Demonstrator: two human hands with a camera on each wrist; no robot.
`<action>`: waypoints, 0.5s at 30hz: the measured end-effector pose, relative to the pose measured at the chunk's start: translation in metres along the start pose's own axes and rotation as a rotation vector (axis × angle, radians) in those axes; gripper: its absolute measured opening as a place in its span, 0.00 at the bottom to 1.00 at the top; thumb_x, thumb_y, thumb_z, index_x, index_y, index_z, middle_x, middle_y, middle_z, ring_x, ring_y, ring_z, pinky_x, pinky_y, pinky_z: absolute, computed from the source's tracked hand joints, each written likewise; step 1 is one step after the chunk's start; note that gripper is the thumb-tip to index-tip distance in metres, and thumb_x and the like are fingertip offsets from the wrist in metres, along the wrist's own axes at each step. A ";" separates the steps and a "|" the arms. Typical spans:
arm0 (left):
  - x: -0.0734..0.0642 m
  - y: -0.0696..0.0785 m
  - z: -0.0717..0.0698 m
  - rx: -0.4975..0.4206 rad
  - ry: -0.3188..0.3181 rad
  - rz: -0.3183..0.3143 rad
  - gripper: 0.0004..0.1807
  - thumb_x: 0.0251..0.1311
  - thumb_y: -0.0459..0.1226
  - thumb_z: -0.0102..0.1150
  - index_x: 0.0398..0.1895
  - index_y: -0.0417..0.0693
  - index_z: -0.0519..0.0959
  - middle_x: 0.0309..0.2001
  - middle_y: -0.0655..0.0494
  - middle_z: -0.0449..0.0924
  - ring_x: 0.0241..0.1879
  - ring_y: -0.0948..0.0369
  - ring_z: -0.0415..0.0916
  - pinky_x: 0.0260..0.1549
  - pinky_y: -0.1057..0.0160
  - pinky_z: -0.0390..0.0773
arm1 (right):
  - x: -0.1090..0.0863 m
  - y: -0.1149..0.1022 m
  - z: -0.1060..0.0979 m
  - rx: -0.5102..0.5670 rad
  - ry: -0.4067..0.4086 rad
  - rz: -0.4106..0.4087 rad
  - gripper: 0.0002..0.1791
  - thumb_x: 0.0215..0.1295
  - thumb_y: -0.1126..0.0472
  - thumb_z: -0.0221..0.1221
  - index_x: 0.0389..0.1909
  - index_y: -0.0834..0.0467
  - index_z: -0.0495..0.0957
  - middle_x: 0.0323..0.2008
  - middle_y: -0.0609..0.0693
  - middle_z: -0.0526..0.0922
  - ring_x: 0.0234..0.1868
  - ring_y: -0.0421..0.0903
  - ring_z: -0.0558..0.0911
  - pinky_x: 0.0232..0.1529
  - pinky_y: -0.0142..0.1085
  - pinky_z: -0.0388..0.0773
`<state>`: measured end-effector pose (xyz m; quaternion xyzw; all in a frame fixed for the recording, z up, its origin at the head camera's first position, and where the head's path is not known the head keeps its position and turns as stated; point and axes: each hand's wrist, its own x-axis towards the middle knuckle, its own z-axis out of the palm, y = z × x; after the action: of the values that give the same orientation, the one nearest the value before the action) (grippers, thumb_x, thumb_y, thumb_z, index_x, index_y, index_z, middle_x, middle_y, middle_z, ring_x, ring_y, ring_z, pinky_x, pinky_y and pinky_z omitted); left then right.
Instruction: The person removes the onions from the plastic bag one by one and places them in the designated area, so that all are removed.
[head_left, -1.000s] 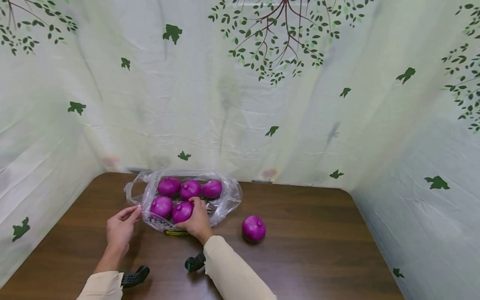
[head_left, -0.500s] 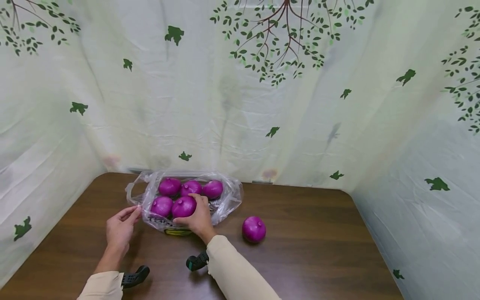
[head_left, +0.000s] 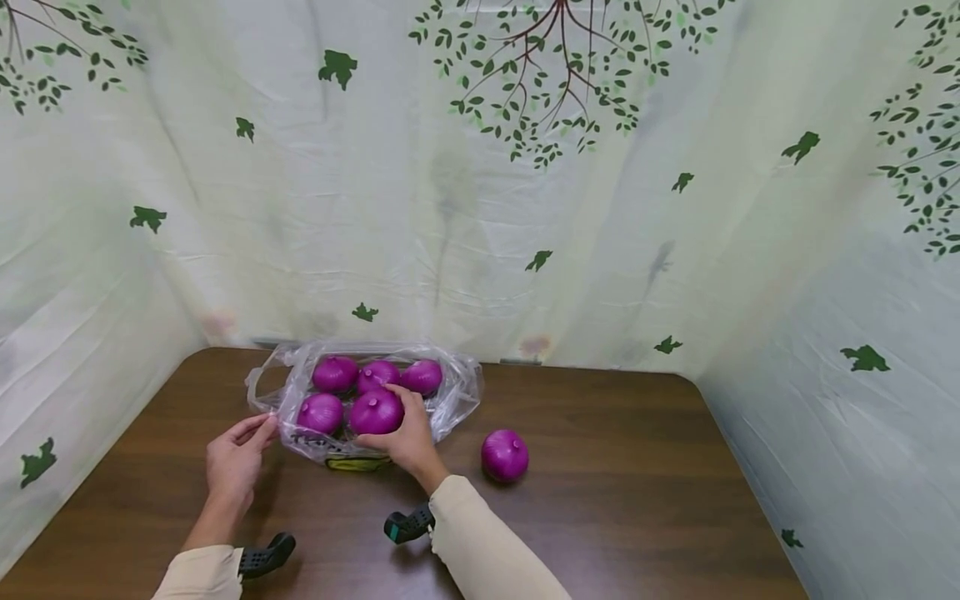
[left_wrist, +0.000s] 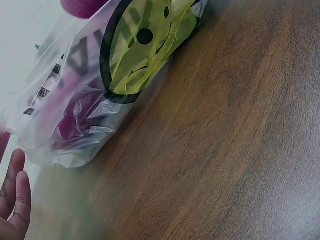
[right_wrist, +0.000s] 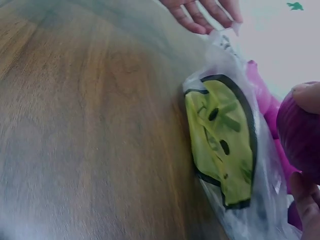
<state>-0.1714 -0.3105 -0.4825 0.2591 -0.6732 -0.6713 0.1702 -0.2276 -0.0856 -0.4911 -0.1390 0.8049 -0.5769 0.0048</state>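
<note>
A clear plastic bag [head_left: 461, 400] with a yellow print on its front lies at the back left of the table, its mouth spread upward around several purple onions [head_left: 321, 413]. My right hand [head_left: 411, 437] grips one onion [head_left: 377, 412] between thumb and fingers, above the bag's front edge; the right wrist view shows this onion [right_wrist: 300, 135] close up. At the bag's left side my left hand [head_left: 236, 462] pinches the plastic edge between thumb and fingertips. One more onion [head_left: 505, 456] sits on the table, right of the bag.
The brown wooden table [head_left: 615, 483] has a pale leaf-printed curtain [head_left: 480, 208] behind it and at both sides. A black wrist mount [head_left: 266, 556] sits on the left forearm and another wrist mount [head_left: 408, 525] on the right.
The onion in my right hand has risen from among the others and shifted slightly right. My left hand keeps its hold on the bag's edge. The loose onion stays in place.
</note>
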 end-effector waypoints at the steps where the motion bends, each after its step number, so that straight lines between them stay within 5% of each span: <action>1: 0.000 0.000 0.000 0.008 -0.002 0.000 0.04 0.61 0.41 0.63 0.30 0.62 0.84 0.22 0.76 0.81 0.26 0.75 0.80 0.28 0.76 0.75 | 0.000 0.001 -0.002 0.003 -0.001 -0.003 0.45 0.40 0.59 0.78 0.63 0.53 0.69 0.53 0.49 0.71 0.54 0.48 0.73 0.55 0.45 0.74; 7: 0.000 0.002 -0.001 0.053 -0.011 -0.014 0.04 0.61 0.43 0.63 0.35 0.57 0.84 0.23 0.76 0.81 0.28 0.74 0.80 0.30 0.77 0.76 | -0.002 0.002 -0.017 0.024 -0.021 -0.021 0.44 0.41 0.61 0.76 0.63 0.53 0.68 0.56 0.51 0.71 0.55 0.50 0.74 0.53 0.44 0.75; 15: 0.000 0.002 0.002 0.105 -0.019 -0.037 0.07 0.61 0.46 0.62 0.37 0.58 0.85 0.24 0.77 0.80 0.29 0.75 0.79 0.31 0.76 0.74 | -0.010 -0.007 -0.043 0.044 -0.145 -0.046 0.43 0.41 0.66 0.76 0.62 0.55 0.68 0.58 0.52 0.72 0.56 0.50 0.75 0.53 0.41 0.74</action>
<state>-0.1728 -0.3091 -0.4810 0.2736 -0.7041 -0.6407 0.1376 -0.2240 -0.0450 -0.4717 -0.1985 0.7862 -0.5828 0.0528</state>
